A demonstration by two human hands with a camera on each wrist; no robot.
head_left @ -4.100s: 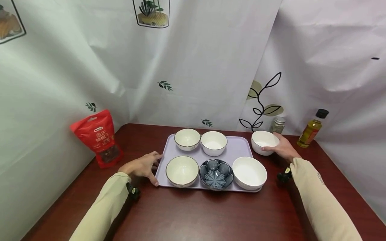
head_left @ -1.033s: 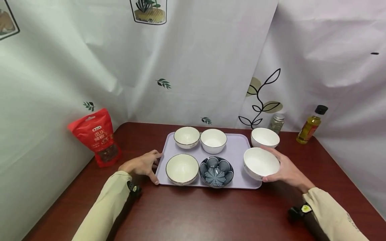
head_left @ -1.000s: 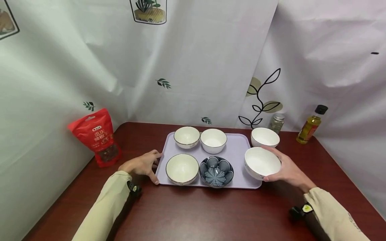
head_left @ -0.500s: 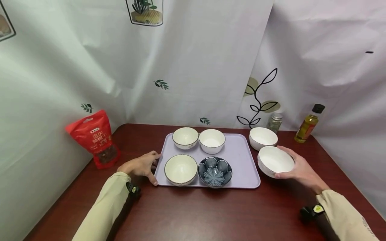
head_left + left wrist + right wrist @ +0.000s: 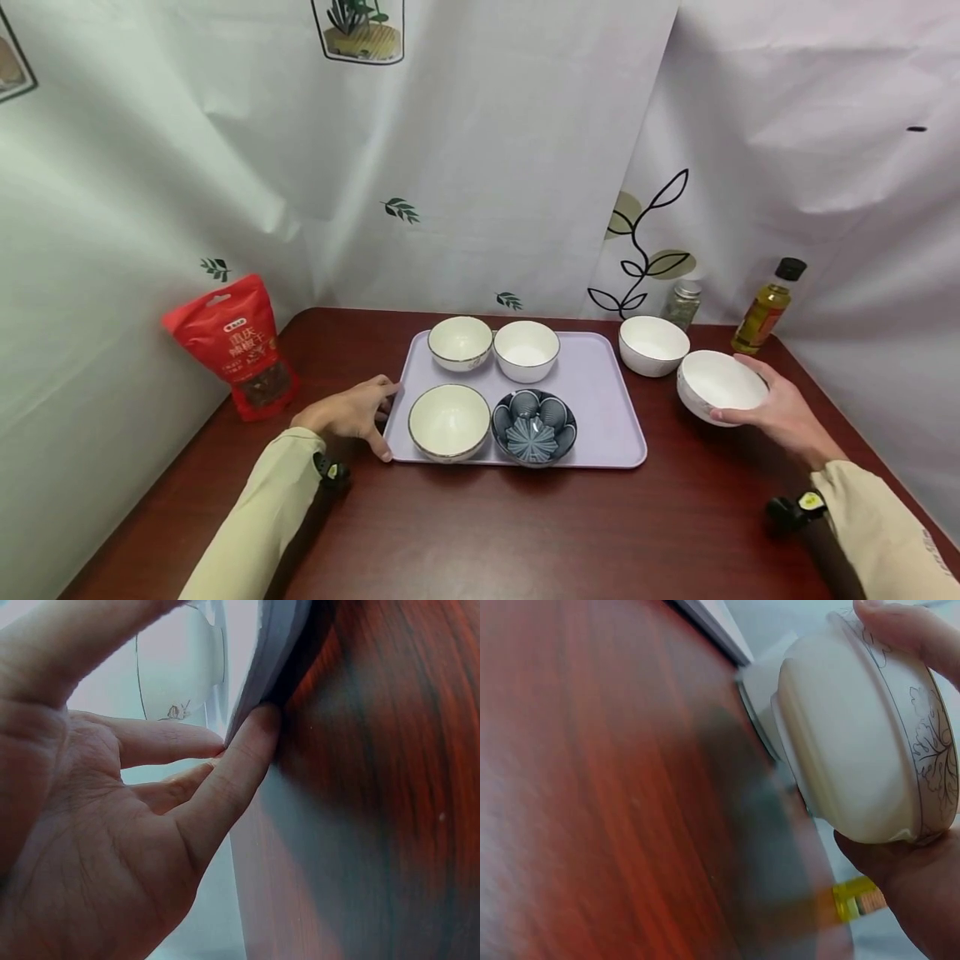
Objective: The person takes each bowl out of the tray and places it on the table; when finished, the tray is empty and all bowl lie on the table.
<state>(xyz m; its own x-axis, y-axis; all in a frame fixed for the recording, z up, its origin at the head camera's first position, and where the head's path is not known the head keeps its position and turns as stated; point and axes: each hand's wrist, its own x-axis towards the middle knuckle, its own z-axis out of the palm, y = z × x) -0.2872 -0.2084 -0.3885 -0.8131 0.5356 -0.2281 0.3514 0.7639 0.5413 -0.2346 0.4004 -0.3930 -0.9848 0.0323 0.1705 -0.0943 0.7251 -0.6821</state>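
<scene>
White bowl (image 5: 718,388) farther right, in right hand (image 5: 786,414)

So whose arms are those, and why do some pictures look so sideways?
There's no robot here, just a person using two bare hands. The big picture comes from a camera on the person's head, looking forward and down. The two tilted ones come from cameras on the wrists, so they tilt with the hands.

The left hand touches the edge of a pale purple tray. On the tray are three pale bowls and a dark blue one. The right hand grips a white bowl. Another white bowl, a jar, a bottle and a red bag are around the tray.
</scene>
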